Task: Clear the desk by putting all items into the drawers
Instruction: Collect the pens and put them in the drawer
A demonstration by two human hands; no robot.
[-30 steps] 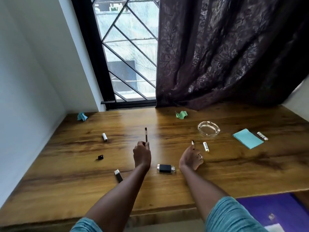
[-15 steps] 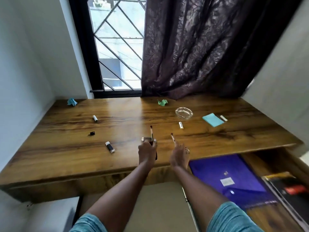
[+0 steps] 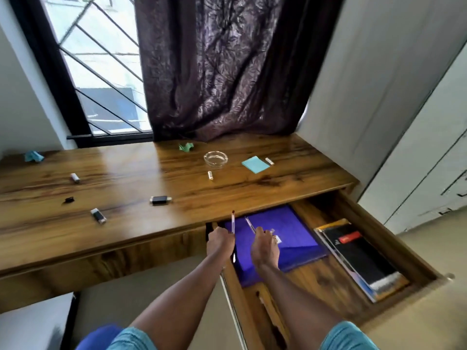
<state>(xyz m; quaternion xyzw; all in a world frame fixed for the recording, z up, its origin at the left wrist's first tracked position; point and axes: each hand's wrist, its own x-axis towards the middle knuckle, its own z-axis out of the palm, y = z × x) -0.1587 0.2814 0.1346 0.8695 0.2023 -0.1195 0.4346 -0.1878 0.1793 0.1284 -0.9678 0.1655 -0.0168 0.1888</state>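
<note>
My left hand [image 3: 219, 240] is curled round a red-capped pen [image 3: 232, 223] standing up past the knuckles, and my right hand [image 3: 265, 248] pinches a second pen [image 3: 249, 224] slanting away from its fingertips — the open drawer [image 3: 326, 279] lies just below both, its purple folder [image 3: 283, 228] under the right fingers. I'd tip each pen flat before loosening the grip, and nudge the left one rightward first — those fingers hang over the drawer's left wall, where a drop could miss.
</note>
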